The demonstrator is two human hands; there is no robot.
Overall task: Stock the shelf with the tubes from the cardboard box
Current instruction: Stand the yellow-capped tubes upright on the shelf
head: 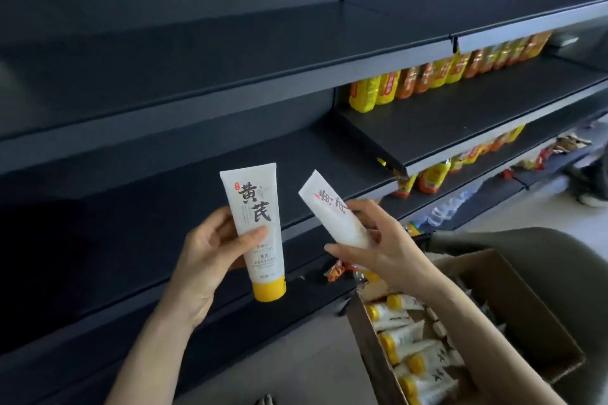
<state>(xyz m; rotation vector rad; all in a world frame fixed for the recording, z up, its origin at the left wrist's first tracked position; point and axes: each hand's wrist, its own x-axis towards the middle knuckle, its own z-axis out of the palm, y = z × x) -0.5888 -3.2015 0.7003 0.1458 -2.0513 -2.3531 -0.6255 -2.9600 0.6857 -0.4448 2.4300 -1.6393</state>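
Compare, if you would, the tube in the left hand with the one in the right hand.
The left tube stands nearly upright, label sharp, yellow cap exposed; the right tube leans left, label blurred, cap mostly hidden by the right hand. Both are white, black-lettered, held cap-down.

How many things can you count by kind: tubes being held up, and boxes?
Tubes held: 2, the left-hand tube and the right-hand tube
Cardboard box: 1
Total: 3
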